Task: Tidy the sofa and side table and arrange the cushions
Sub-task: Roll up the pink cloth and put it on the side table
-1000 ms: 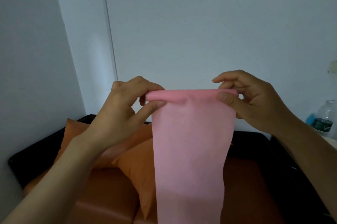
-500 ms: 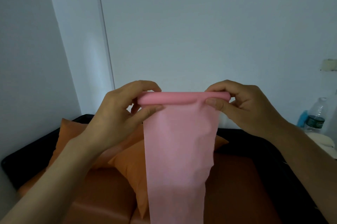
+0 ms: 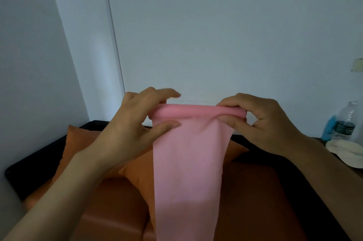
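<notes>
A long pink cloth (image 3: pixel 188 162) hangs in front of me, its top edge rolled into a thick tube. My left hand (image 3: pixel 133 125) pinches the left end of the roll between thumb and fingers. My right hand (image 3: pixel 261 121) pinches the right end the same way. Behind the cloth stands the sofa (image 3: pixel 253 191), with an orange seat and a black frame. Two orange cushions lean at its back left: one (image 3: pixel 78 146) against the corner, the other (image 3: pixel 137 174) partly hidden by the cloth.
A side table (image 3: pixel 353 170) at the right edge carries a clear water bottle (image 3: pixel 347 123), a blue object (image 3: pixel 328 128) and a cream-coloured soft item (image 3: pixel 345 150). Plain pale walls rise behind the sofa, with a corner at the left.
The roll at the top of the cloth has grown thicker as both hands turned it. The hands and cloth sit lower in view, and the bottle has come further into view.
</notes>
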A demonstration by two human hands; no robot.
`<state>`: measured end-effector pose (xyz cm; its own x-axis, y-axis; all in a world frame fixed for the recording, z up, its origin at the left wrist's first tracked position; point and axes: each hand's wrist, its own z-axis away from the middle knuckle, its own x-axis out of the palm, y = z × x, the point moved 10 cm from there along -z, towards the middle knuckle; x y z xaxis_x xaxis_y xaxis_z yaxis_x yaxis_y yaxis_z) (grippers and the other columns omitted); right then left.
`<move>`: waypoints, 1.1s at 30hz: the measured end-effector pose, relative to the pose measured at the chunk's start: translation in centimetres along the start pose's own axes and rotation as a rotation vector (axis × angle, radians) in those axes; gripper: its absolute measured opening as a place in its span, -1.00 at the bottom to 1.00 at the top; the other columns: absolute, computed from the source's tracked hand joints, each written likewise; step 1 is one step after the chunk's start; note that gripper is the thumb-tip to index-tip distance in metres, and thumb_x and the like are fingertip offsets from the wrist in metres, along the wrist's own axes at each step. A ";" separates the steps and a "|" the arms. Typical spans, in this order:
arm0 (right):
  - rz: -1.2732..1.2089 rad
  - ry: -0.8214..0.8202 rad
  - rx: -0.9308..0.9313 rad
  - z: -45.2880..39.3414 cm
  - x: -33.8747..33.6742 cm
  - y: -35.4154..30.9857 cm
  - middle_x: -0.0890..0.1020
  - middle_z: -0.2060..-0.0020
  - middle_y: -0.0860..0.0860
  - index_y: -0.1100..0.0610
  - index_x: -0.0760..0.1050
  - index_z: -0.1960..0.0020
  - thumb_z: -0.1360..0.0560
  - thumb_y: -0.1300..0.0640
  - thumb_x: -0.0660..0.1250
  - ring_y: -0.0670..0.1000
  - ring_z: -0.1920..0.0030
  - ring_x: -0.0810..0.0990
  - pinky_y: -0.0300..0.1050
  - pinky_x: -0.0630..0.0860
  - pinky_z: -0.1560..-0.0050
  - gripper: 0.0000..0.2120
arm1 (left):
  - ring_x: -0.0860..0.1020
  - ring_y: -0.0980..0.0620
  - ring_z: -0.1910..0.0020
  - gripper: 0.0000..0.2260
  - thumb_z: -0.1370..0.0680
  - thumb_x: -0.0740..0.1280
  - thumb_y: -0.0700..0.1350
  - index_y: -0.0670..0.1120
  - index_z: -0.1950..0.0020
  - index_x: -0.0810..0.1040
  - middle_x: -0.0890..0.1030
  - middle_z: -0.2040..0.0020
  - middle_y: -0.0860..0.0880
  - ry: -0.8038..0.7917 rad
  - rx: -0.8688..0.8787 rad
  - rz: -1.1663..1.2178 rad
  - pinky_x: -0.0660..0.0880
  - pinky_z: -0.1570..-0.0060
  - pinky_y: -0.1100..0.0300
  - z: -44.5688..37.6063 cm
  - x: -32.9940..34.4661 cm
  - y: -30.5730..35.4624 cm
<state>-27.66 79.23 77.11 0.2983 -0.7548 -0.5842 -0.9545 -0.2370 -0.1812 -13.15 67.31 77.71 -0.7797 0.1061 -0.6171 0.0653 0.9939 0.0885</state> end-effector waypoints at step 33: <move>-0.100 0.018 0.115 -0.2 -0.2 2.3 0.61 0.12 -0.16 -0.04 0.54 -0.03 -0.43 -0.11 0.37 0.01 0.17 0.57 -0.05 0.50 0.24 -0.77 | 0.48 0.02 0.08 -0.60 -0.48 0.25 0.25 0.30 -0.30 0.29 0.51 -0.01 0.26 0.075 -0.149 0.146 0.47 0.20 0.22 -0.3 0.7 -2.3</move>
<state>-29.95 78.74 76.96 0.3912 -0.7422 -0.5441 -0.9134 -0.2407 -0.3284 -14.05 65.13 77.28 -0.8131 0.2406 -0.5301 0.0926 0.9524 0.2903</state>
